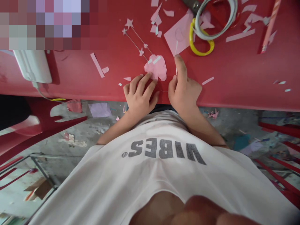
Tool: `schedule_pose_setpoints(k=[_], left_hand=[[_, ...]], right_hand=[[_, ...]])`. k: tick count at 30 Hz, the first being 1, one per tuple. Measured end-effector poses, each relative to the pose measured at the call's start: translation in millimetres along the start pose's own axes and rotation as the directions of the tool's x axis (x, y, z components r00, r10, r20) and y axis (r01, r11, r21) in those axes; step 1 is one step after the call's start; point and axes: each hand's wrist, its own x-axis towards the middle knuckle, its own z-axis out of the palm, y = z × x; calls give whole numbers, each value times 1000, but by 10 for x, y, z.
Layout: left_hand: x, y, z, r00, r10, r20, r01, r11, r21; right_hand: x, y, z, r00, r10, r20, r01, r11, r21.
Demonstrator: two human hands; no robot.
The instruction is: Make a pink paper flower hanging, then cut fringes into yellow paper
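My left hand point(142, 95) rests palm down, fingers spread, with its fingertips on the lower edge of a pink cloud-shaped paper cutout point(160, 67). Two pale strips point(156, 59), which look like tape, lie across the cutout's upper part. From there two thin threads run up and left, carrying small pink paper stars point(129, 23). Right of the cutout, my right hand point(186, 90) has its index finger stretched forward and its thumb close beside it. A small white strip point(176, 71) shows between them. Near the tabletop's edge, a fine thread point(164, 91) stretches between my hands.
A tape roll point(198, 31) overlaps yellow-handled scissors point(202, 53) and a pink paper square point(172, 32). Farther right lies a striped pencil point(269, 29). Paper scraps point(97, 65) dot the red table point(93, 90). A white device point(35, 67) with a cable sits left.
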Motion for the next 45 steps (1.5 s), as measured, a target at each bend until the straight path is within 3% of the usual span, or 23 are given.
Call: schedule_pose_setpoints(k=[9,14,17,19,25,30,39,45], left_hand=[[-1,-15,17,1000,-6,19,6,1000,-12],[-10,-27,36,1000,-11,18,12,999,-53],[-13,-26,43,1000,-21,21,22,998,-61],[-13,-25,45,999,-24,24,26,998,-63],[-7,-25,44,1000,-16,14,17,998,-59],[-12,-23,46,1000,-12,8,13,998,-59],[-21,-26,78,997,35,-74,-36,999,-12],[-17,-33,98,1000,-15,-21,13,998,-67]], right_hand=[[34,-19,-59,998,-3,64,-1,998,68],[-10,132,108,986,-93,-141,130,951,279],[-16,235,255,926,-139,-352,259,911,321],[-15,272,318,897,-139,-419,283,909,306],[-16,252,293,907,-160,-390,255,945,205],[-24,228,244,916,-127,-382,222,951,215],[25,260,285,858,-302,-415,376,920,107],[54,278,326,886,-339,-317,400,904,152]])
